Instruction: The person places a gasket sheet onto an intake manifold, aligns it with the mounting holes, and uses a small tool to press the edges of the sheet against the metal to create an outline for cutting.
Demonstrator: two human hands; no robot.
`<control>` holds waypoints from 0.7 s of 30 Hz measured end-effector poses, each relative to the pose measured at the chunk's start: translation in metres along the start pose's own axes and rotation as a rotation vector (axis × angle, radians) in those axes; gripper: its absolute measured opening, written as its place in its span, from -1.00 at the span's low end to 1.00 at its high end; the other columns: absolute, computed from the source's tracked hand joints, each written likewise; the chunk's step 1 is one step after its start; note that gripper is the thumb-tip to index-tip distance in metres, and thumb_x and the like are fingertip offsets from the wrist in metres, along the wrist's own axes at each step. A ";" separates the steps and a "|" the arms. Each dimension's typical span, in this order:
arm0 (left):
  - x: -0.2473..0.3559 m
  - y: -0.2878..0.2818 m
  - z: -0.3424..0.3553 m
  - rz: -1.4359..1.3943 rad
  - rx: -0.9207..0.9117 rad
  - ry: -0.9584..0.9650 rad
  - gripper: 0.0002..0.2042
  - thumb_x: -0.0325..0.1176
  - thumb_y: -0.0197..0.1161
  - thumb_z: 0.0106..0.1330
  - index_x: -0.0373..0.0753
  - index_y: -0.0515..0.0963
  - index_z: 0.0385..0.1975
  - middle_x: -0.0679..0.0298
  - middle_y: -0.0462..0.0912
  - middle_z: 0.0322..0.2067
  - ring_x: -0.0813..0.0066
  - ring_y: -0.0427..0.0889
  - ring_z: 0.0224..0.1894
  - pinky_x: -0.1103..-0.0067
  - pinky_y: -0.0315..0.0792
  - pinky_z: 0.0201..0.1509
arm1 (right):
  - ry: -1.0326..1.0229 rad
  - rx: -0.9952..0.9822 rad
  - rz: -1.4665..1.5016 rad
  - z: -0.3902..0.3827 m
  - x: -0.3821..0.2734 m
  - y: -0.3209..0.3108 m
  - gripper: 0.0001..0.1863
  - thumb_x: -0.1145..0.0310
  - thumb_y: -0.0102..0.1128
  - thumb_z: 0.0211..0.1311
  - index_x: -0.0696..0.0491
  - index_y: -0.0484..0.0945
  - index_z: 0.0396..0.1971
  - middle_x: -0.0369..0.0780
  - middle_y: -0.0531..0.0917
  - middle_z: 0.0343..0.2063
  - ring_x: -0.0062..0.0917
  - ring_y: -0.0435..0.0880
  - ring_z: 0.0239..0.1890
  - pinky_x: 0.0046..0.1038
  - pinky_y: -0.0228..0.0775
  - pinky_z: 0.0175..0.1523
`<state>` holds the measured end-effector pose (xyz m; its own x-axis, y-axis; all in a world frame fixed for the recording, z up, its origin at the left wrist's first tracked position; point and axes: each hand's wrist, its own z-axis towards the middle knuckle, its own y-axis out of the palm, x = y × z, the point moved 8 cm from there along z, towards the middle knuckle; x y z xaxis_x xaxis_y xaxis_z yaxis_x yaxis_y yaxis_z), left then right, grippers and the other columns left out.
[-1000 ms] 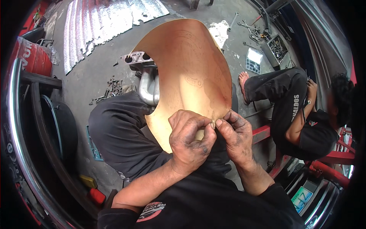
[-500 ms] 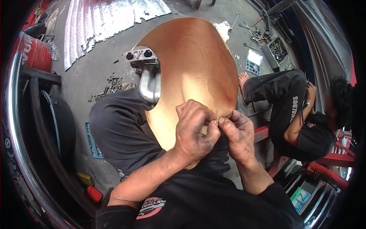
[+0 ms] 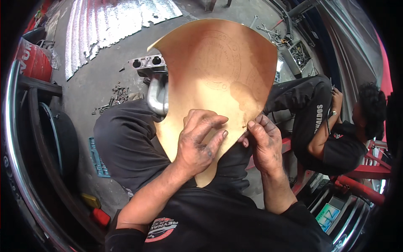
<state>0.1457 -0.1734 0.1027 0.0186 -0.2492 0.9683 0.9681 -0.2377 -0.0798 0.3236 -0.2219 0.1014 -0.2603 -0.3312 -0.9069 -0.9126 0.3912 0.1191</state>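
Observation:
A large tan sheet of gasket paper (image 3: 210,94) with curved cut edges and faint printed rings lies across my lap, bowed, its far end raised. My right hand (image 3: 267,140) pinches the sheet's right edge between thumb and fingers, beside a small tear or notch. Just left of that spot, my left hand (image 3: 195,145) hovers over the sheet with thumb and forefinger apart, and I see nothing in it. Past the sheet's left edge shows a silver metal manifold (image 3: 158,93) with a holed flange, partly hidden by the paper.
Loose bolts (image 3: 117,97) lie on the floor at left, below a shiny foil sheet (image 3: 109,29). Wrenches and a metal toolbox (image 3: 297,59) are at far right. A co-worker (image 3: 342,138) sits close on the right. A red drum (image 3: 35,59) stands at far left.
My left hand has let go of the sheet's edge and moved left, its fingers opening. The sheet has tilted up and shifted, covering more of the right side. My right hand keeps its pinch.

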 end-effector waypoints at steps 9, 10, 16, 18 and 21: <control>0.011 0.034 0.010 0.312 -0.014 0.259 -0.72 -0.42 0.51 0.08 -0.14 0.69 -0.18 0.29 0.52 -0.24 0.26 0.49 -0.11 0.33 0.36 -0.04 | -0.842 0.259 -0.873 -0.035 -0.047 0.009 -0.84 0.58 0.41 0.18 0.17 0.61 -0.26 -0.24 0.59 -0.36 -0.66 0.48 -0.51 -0.60 0.36 -0.41; 0.012 0.034 0.010 0.326 0.004 0.260 -0.71 -0.45 0.52 0.06 -0.16 0.70 -0.18 0.28 0.54 -0.27 0.24 0.49 -0.14 0.34 0.38 -0.05 | -0.812 0.278 -0.923 -0.033 -0.044 0.010 -0.83 0.58 0.42 0.17 0.16 0.63 -0.26 -0.24 0.60 -0.37 -0.65 0.48 -0.53 -0.59 0.36 -0.44; 0.012 0.036 0.009 0.366 0.052 0.281 -0.68 -0.49 0.53 0.01 -0.18 0.69 -0.18 0.26 0.55 -0.31 0.22 0.48 -0.19 0.34 0.39 -0.08 | -0.829 0.334 -0.986 -0.030 -0.038 0.015 -0.84 0.57 0.46 0.13 0.16 0.67 -0.28 -0.23 0.64 -0.39 -0.62 0.52 -0.56 -0.56 0.36 -0.48; 0.012 0.035 0.008 0.375 0.057 0.285 -0.68 -0.50 0.53 0.01 -0.18 0.69 -0.18 0.26 0.55 -0.31 0.22 0.48 -0.19 0.34 0.38 -0.08 | -0.816 0.342 -0.968 -0.030 -0.035 0.015 -0.85 0.60 0.44 0.13 0.17 0.66 -0.29 -0.25 0.63 -0.38 -0.66 0.50 -0.54 -0.60 0.35 -0.47; 0.010 0.035 0.007 0.378 0.036 0.278 -0.71 -0.41 0.49 0.10 -0.14 0.66 -0.15 0.28 0.50 -0.22 0.26 0.49 -0.11 0.31 0.36 -0.03 | -0.673 0.377 -0.782 -0.023 -0.027 0.010 -0.86 0.64 0.40 0.14 0.18 0.64 -0.30 -0.27 0.62 -0.36 -0.71 0.47 -0.51 -0.64 0.32 -0.44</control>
<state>0.1811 -0.1779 0.1114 0.3082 -0.5551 0.7726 0.9146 -0.0505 -0.4011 0.3138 -0.2289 0.1362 0.6780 -0.1107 -0.7267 -0.5657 0.5527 -0.6120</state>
